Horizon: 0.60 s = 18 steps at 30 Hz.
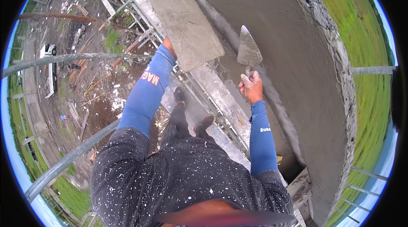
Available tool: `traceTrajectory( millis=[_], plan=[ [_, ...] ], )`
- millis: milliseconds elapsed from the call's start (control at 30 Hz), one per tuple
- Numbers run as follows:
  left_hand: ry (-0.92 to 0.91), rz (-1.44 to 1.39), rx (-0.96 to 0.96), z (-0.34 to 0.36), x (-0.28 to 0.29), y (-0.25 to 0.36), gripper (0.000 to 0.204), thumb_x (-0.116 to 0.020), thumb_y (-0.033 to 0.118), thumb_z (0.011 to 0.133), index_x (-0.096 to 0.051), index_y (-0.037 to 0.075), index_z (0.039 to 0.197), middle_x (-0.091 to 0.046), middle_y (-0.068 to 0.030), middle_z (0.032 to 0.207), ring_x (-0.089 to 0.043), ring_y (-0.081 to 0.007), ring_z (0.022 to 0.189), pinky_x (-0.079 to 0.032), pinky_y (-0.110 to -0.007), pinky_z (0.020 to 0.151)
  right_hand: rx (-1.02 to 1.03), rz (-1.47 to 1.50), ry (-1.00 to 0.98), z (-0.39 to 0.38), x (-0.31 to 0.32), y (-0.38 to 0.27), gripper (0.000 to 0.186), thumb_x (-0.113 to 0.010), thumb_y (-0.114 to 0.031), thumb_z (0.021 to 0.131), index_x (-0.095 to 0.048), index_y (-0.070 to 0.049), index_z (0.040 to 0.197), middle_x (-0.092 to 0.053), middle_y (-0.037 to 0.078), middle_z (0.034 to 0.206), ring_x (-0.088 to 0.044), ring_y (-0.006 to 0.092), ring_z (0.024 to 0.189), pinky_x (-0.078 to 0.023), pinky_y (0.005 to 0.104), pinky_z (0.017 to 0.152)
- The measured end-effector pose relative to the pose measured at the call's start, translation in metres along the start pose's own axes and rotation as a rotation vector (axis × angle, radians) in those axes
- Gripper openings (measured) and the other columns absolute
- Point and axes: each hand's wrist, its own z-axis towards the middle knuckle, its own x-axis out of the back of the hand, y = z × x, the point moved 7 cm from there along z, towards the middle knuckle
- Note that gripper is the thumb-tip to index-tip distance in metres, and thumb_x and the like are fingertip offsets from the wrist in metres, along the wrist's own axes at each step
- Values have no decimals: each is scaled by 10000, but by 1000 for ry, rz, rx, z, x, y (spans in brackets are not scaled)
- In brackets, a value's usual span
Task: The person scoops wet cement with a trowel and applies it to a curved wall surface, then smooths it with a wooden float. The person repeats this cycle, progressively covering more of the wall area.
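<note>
A rectangular plasterer's hawk [187,29], grey with a thin coat of mortar, is held out level at the upper middle. My left hand [169,47] grips it at its near-left edge, with most of the fingers hidden beneath. Just right of the hawk, my right hand [253,87] is closed around the handle of a pointed trowel [249,51]. The trowel's blade points away from me, smeared with mortar, over the ledge at the foot of a curved wall [306,82] with wet-looking grey plaster.
I stand on a narrow scaffold plank [189,110] beside a concrete ledge [227,108]. Metal scaffold pipes [76,154] cross on my left. Far below are muddy ground with scattered debris, a white truck [49,67] and a person [64,117]. Green fields [369,99] lie beyond the wall.
</note>
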Motion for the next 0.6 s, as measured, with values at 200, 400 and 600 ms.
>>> traceTrajectory(
  millis=[200,400,600],
  plan=[
    [-74,-13,73,7,17,-17,459,-519,348,1090,-559,64,1448,-654,-131,1370,-678,-312,1178,-576,-461,1014,584,-751,183,-49,12,-101,280,-714,-279,979,-572,-59,1081,-727,180,891,-710,391,808,-553,475,668],
    [-137,-82,160,6,20,-50,459,-516,344,1092,-556,64,1453,-652,-131,1374,-676,-306,1183,-577,-456,1015,718,-1073,19,-84,0,-127,283,-718,-314,978,-591,-75,1057,-709,169,893,-700,395,843,-548,504,693],
    [-196,-165,251,-10,16,-96,460,-513,341,1093,-552,65,1459,-650,-131,1379,-674,-300,1187,-577,-451,1016,976,-1073,203,-49,-37,-185,286,-763,-298,930,-623,-61,1007,-677,127,863,-691,353,817,-555,477,697]
  ],
)
